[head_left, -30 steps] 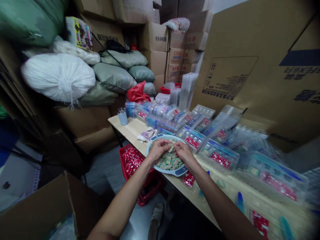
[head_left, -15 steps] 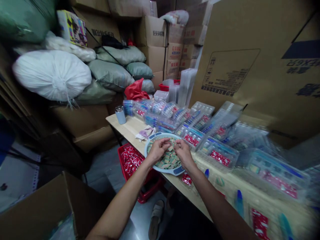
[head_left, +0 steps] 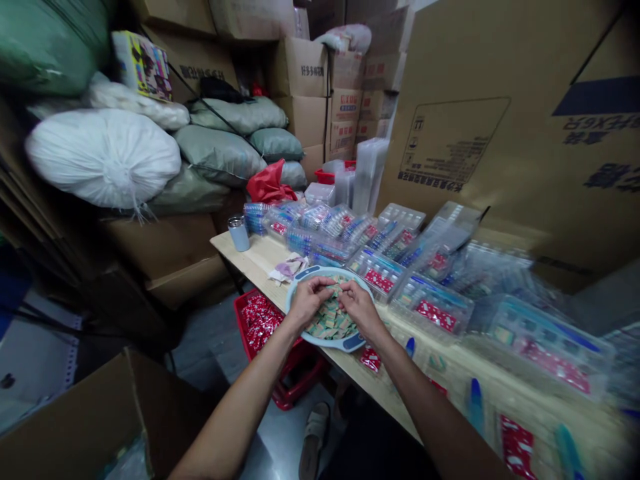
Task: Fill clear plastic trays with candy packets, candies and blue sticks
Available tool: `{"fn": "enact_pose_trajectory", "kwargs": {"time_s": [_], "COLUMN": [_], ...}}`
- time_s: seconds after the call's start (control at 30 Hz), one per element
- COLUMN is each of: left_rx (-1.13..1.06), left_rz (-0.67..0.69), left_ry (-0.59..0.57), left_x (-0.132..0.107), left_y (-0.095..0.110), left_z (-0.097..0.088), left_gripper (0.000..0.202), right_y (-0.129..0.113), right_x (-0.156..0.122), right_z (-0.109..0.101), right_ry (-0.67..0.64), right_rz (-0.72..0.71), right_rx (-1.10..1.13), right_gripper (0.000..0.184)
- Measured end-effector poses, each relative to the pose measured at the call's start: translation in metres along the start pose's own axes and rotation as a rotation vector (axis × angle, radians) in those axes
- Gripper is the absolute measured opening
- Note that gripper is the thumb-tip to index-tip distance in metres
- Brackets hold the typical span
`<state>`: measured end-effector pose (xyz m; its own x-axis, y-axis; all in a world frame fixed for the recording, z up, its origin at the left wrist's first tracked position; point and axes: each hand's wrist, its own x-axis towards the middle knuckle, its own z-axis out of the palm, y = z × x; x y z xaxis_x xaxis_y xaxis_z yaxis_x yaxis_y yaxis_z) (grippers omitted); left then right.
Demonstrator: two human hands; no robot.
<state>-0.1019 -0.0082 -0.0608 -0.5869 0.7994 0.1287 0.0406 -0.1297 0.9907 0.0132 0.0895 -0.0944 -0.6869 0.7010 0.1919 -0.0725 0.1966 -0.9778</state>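
A pale blue basin (head_left: 315, 339) full of small flat green-and-tan pieces (head_left: 331, 325) stands at the table's near edge. My left hand (head_left: 309, 303) is over its left side, thumb and fingers pinched together. Opposite it, my right hand (head_left: 361, 308) is also pinched, above the right part of the pieces. The fingertips of both hands nearly meet over the middle of the basin. Whatever lies between them is too small to make out. Beside the basin, below my right wrist, lies a red patterned packet (head_left: 371, 359).
Clear plastic cases (head_left: 383, 273) with red packets line the table's back. A blue tumbler (head_left: 239, 235) and a crumpled cloth (head_left: 290, 268) sit to the left. Below stands a red basket (head_left: 244, 328) of red packets. Blue pen-like items (head_left: 476, 403) lie at right.
My hands have drawn closer together over the basin, the right one moving left. The whole view has shifted slightly.
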Motion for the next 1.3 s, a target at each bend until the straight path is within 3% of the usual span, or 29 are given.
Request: {"fn": "enact_pose_trajectory", "kwargs": {"time_s": [0.37,0.57,0.7,0.9,1.13,1.3], "left_rx": [-0.041,0.057,0.162,0.38,0.104,-0.04], "left_rz": [-0.076,0.106,0.202,0.197,0.036,-0.036], "left_ry": [0.004,0.128,0.072,0.046,0.022,-0.137], "left_x": [-0.001,0.001,0.001,0.0,-0.003,-0.009], "left_y": [0.001,0.001,0.003,-0.001,-0.004,0.007], "left_z": [-0.002,-0.005,-0.002,0.004,0.004,0.003], "left_gripper": [0.036,0.026,0.022,0.018,0.023,0.034], "right_y": [0.007,0.007,0.003,-0.002,0.005,0.006], "right_x": [0.003,0.004,0.003,0.002,0.004,0.007], "right_z": [0.0,0.0,0.001,0.0,0.0,0.0], "right_ry": [0.071,0.133,0.093,0.069,0.114,0.16], "right_rz": [0.005,0.018,0.024,0.028,0.031,0.042], "right_rx": [-0.007,0.01,0.035,0.042,-0.003,-0.019], "right_gripper": [0.022,0.021,0.019,0.021,0.015,0.016]}}
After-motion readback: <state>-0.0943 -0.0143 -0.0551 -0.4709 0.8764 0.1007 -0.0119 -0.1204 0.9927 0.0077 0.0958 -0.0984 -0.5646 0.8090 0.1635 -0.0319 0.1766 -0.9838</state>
